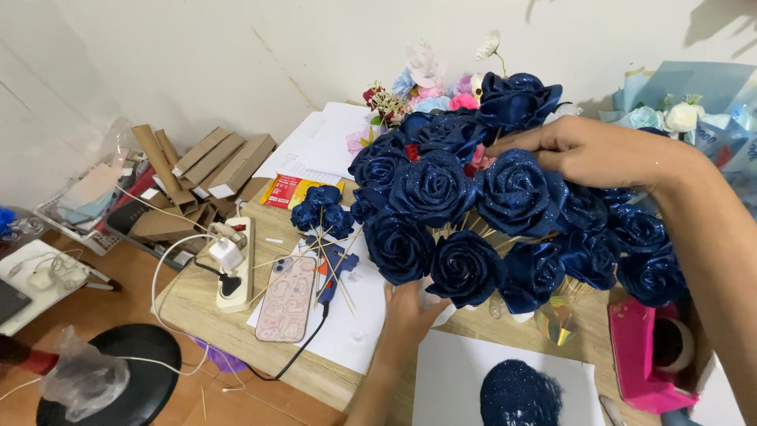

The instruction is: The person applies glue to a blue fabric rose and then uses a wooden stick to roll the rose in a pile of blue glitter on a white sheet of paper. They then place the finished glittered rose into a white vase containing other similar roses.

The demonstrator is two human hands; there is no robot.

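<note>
Fingers of the right hand [587, 150] are pinched on a glittered navy rose [516, 189] near the top of the bouquet [473, 213]; the left hand [410, 304] is closed from below around the bundled stick stems, which are largely hidden, so the bouquet is held upright just above the counter [197, 304]. Arranging of the blooms is judged to be in hand; a steady grip beneath and a light nudge above would be called for, since the petals look easily crushed. Just left of the lower hand, a blue glue gun [335, 268] and loose sticks are laid on white paper; beyond them a phone [287, 298] and a white power strip [235, 264] are found; a small cluster of spare roses [322, 209] lies beside these. Before the lower hand, a heap of blue glitter [520, 392] is spread on a sheet; to the right, a pink tape dispenser [646, 355] is set. Further left, cardboard boxes [213, 162] are stacked against the pale wall; pastel bouquets are propped behind.
</note>
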